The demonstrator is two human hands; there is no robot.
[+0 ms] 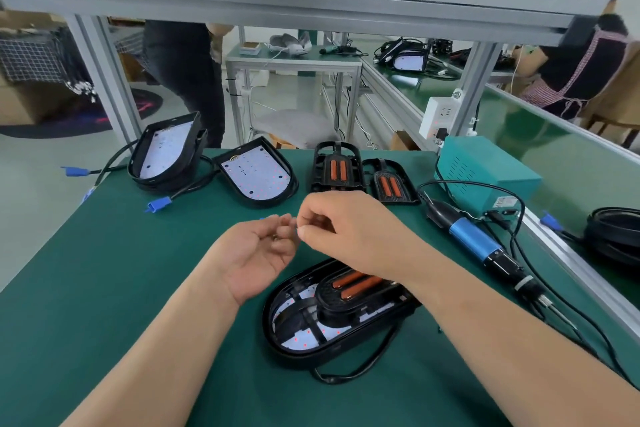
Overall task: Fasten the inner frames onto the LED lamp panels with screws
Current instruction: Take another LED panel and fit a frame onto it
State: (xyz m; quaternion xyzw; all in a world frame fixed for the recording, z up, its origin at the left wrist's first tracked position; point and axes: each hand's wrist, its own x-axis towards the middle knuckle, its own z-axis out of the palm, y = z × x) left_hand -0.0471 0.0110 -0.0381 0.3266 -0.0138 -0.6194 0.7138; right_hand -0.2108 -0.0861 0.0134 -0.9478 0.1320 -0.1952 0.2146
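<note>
An LED lamp panel (304, 340) lies on the green mat in front of me, with a black inner frame (349, 298) with orange strips set in it. My left hand (259, 253) is palm up above the mat, fingers loosely cupped round small screws. My right hand (343, 229) reaches over to it and pinches a small screw at its fingertips. Two bare panels (256, 173) (166, 152) and two loose inner frames (337, 166) (393, 184) lie at the back of the mat.
A blue electric screwdriver (474, 239) lies at the right with its cables, beside a teal power box (485, 166). Blue cable connectors (159, 204) lie at the left. A coiled black cable (616, 236) sits far right. People stand and sit beyond the bench.
</note>
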